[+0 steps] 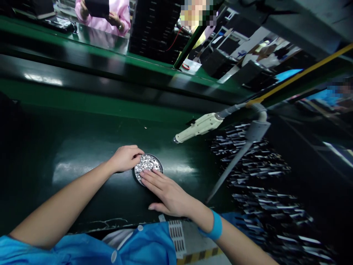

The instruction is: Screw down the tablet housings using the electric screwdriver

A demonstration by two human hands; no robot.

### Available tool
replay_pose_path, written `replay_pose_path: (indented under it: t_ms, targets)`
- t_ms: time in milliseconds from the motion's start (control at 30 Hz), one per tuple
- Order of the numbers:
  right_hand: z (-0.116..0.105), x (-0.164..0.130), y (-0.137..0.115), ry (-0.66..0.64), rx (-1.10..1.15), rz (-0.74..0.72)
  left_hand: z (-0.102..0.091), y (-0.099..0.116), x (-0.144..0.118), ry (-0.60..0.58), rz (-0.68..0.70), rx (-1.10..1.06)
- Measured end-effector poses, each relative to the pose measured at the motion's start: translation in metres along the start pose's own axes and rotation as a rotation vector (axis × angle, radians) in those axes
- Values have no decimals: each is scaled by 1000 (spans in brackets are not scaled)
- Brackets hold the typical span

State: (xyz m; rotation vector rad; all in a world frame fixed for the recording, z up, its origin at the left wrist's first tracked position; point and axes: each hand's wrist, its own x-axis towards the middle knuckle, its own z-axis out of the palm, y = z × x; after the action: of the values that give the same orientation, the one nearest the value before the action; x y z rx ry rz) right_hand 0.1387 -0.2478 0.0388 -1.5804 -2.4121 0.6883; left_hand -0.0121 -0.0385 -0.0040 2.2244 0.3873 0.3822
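Note:
A round, shallow metal dish (162,166) rests on the dark green tabletop, filled with many small shiny metal pieces (149,162). At its upper left edge, my left hand (126,158) grips the rim between thumb and curled fingers. My right hand (169,193) lies over the dish's lower right side, fingers stretched out flat on the metal pieces and thumb spread away. A blue band (216,225) circles my right wrist. To the upper right of the dish, a cream-coloured electric screwdriver (199,127) hangs with its tip pointing left.
A grey stand arm (234,167) rises right of the dish. Rows of dark, shiny-edged parts (264,184) fill the right side. Beyond the green ledge, a person in pink (121,22) holds a dark panel (96,7), beside stacked black trays (150,33).

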Motion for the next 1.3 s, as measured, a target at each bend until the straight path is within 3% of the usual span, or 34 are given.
replay_pose_path:
  t_ms: [200,500,667,900,1100,1300]
  targets:
    - [-3,23,4,52,-22,15,-1,-1,0,-15,9,12]
    - [-3,0,5,33,-27,-52,-1,1,0,-5,4,6]
    - [-1,8,6,25,-26,-35,-2,1,0,-7,2,17]
    - [5,13,14,207,-96,105,-3,2,0,-10,19,9]
    - [7,6,4,113,-77,-89,-1,0,0,-4,11,9]
    - [2,11,9,56,-120,-136,0,-3,0,2,31,11]
